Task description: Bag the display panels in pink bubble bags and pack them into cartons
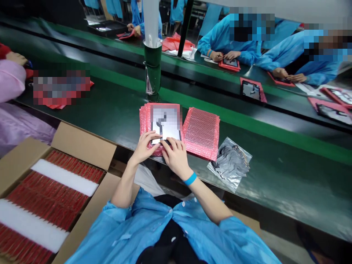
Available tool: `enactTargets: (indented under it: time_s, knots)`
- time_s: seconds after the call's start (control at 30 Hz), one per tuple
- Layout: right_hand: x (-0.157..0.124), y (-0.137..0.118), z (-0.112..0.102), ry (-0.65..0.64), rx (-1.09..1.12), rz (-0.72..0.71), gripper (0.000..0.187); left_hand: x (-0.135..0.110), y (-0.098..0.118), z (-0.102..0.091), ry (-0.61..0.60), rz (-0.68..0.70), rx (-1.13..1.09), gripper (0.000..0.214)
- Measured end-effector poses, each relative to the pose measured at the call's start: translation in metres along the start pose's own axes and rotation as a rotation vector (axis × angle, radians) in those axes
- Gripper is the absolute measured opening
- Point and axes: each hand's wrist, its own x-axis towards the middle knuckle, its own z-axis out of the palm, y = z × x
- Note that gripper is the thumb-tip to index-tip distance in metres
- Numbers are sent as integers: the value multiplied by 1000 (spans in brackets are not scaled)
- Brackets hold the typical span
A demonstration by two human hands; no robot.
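Note:
A flat screen panel (170,131) with a silvery back and dark edges lies on a stack of pink bubble-wrap pouches (144,123) at the table's near edge. A dark flex cable (160,126) runs down the panel toward its lower edge. My left hand (145,146) has its thumb and forefinger closing around the lower end of this cable. From the other side my right hand (176,156), with a blue band at the wrist, has its curled fingers at the same spot. The fingertips partly hide the cable's end.
Right of the stack lie more bubble-wrap pouches (202,132) and a clear bag of flex cables (231,163). An open carton (82,143) packed with red-edged items stands at lower left. A green post (152,71) rises behind; co-workers sit across and at left.

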Motion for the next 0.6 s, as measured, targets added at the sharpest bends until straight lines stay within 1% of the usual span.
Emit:
enactTargets:
  time_s: [0.07,0.13,0.2,0.27,0.3,0.33,0.4,0.5,0.53,0.57,0.6]
  knots:
    - [-3,7,-4,-11,86,-12,45,0,1,0,7,6,-10,34]
    - [-14,24,-13,16,205,2,51,0,2,1,15,-1,-21,36]
    - [-31,48,-23,103,276,96,57,-1,3,2,23,-15,-34,37]
    - [-50,73,-32,178,260,215,61,-1,2,3,24,-19,-50,38]
    - [-58,84,-36,184,232,252,62,-1,1,3,27,-18,-54,38]
    - [-65,94,-39,171,202,273,60,-1,1,3,27,-19,-55,39]
    - [-71,110,-44,132,162,297,51,0,0,3,25,-30,-50,41]
    - [-68,125,-55,85,203,296,34,-1,7,0,14,-47,-47,46]
    - [-65,128,-60,78,249,284,32,-3,13,0,33,-54,-40,48]
    - [-61,129,-66,85,300,272,31,-5,21,1,80,-62,-23,49]
    - [-58,130,-72,115,343,268,31,-9,32,3,153,-73,-4,48]
